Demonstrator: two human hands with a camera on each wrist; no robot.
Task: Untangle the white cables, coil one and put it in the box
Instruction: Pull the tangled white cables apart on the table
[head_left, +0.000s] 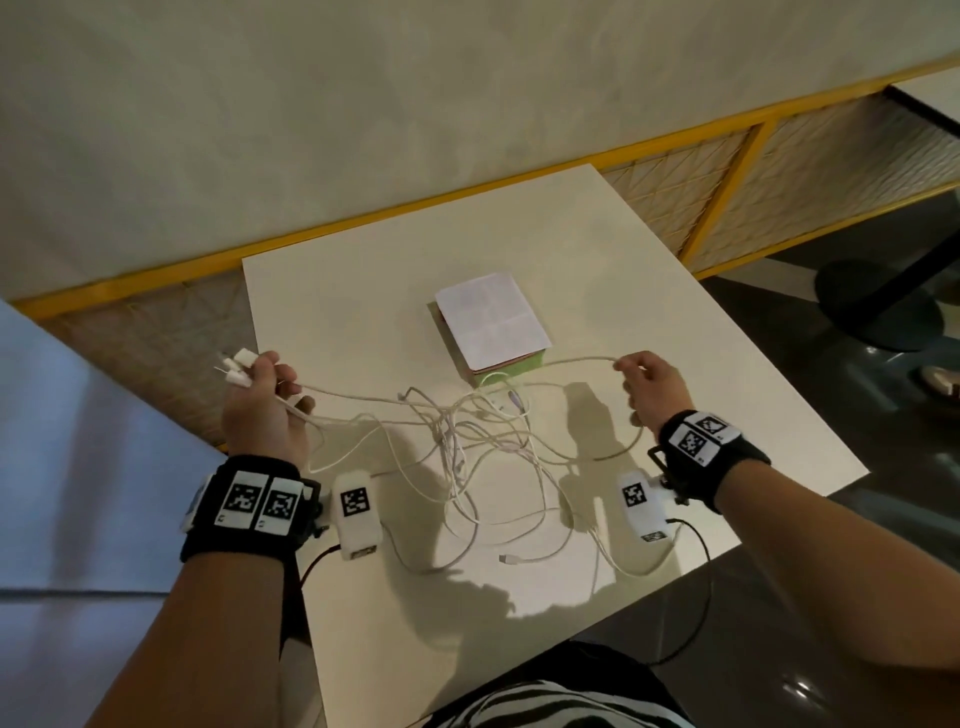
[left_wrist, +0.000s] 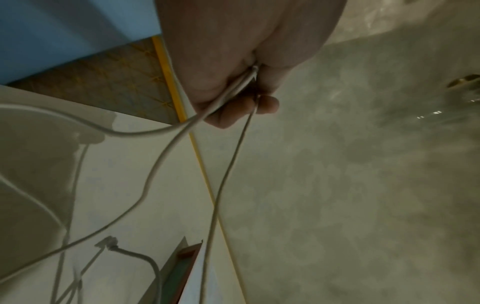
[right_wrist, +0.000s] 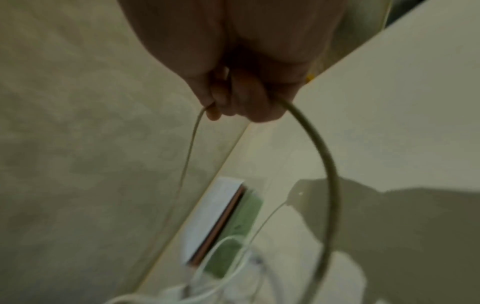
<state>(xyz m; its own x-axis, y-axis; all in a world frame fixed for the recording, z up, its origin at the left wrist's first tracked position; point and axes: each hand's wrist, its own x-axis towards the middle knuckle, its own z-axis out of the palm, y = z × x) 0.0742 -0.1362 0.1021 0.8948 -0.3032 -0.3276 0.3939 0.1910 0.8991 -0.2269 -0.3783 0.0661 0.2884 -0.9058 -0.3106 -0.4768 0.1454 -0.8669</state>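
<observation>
Several white cables lie in a tangle on the white table. My left hand is raised over the table's left edge and grips a bundle of cable ends, with white plugs sticking out past the knuckles. In the left wrist view the strands leave the curled fingers. My right hand pinches one cable strand and holds it up over the table's right part; the strand loops down from the fingers. The box, green-sided with a white paper on top, stands behind the tangle.
A loose plug end lies near the table's front edge. A yellow-framed mesh partition runs behind the table. A dark round table base stands on the floor to the right.
</observation>
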